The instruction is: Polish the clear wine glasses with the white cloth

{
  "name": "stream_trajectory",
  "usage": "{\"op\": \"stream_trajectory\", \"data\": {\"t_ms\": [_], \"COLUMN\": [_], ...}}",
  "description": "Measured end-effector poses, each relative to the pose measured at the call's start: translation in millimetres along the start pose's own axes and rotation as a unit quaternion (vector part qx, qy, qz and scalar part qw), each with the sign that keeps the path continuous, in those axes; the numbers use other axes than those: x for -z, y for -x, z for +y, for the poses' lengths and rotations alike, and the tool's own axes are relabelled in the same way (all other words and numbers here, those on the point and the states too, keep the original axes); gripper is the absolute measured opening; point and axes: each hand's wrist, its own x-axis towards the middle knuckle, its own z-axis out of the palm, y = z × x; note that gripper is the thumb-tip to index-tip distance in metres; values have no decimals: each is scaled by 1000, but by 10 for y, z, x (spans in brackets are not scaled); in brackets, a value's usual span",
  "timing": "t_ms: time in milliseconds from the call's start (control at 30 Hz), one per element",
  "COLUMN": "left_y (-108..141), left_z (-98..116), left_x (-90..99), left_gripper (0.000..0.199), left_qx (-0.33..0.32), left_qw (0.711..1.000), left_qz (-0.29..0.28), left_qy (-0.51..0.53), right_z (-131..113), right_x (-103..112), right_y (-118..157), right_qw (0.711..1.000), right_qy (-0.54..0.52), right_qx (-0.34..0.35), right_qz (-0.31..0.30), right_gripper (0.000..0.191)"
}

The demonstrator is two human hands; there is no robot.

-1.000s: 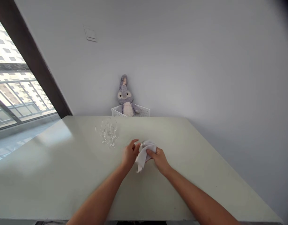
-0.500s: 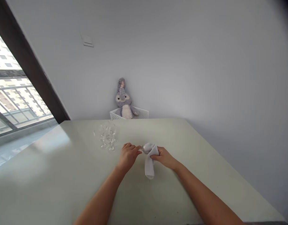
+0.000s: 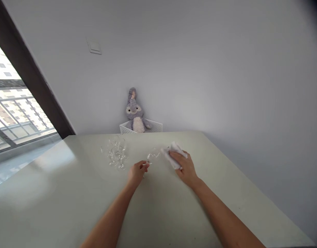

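Note:
My left hand (image 3: 138, 173) pinches the stem of a clear stemmed glass (image 3: 153, 154), its bowl tilted up and away to the right above the table. The bowl's outline is faint against the pale tabletop. To the right, my right hand (image 3: 184, 167) is closed on a white cloth (image 3: 173, 154), which is bunched under the fingers and slightly blurred. A small gap lies between cloth and glass. Left of my left hand stands a group of several clear stemmed glasses (image 3: 118, 152), close together.
The pale green table (image 3: 70, 206) reaches back to the wall. Behind its far edge a grey plush toy (image 3: 138, 119) sits in a white perforated basket (image 3: 156, 127). A window with a railing (image 3: 24, 113) is at the left, and a switch (image 3: 95, 47) is on the wall.
The cloth has come off the glass's bowl and moved right and away with my right hand. My left hand has shifted slightly left with the glass, whose bowl now shows uncovered.

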Motion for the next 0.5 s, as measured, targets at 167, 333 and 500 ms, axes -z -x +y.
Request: {"op": "stream_trajectory", "data": {"t_ms": [167, 333, 500], "left_y": [183, 318, 378], "left_z": [104, 198, 218], "left_x": [-100, -214, -300], "left_gripper": [21, 20, 23], "left_qx": [-202, -368, -298], "left_qw": [952, 882, 932], "left_qz": [27, -5, 0], "left_qy": [-229, -294, -205], "right_z": [-302, -169, 33], "right_x": [-176, -254, -233], "right_y": [9, 24, 15], "right_qw": [989, 989, 800], "right_qy": [16, -92, -451], "right_qx": [97, -75, -394], "right_qz": [-111, -86, -24], "right_gripper": [49, 30, 48]}}
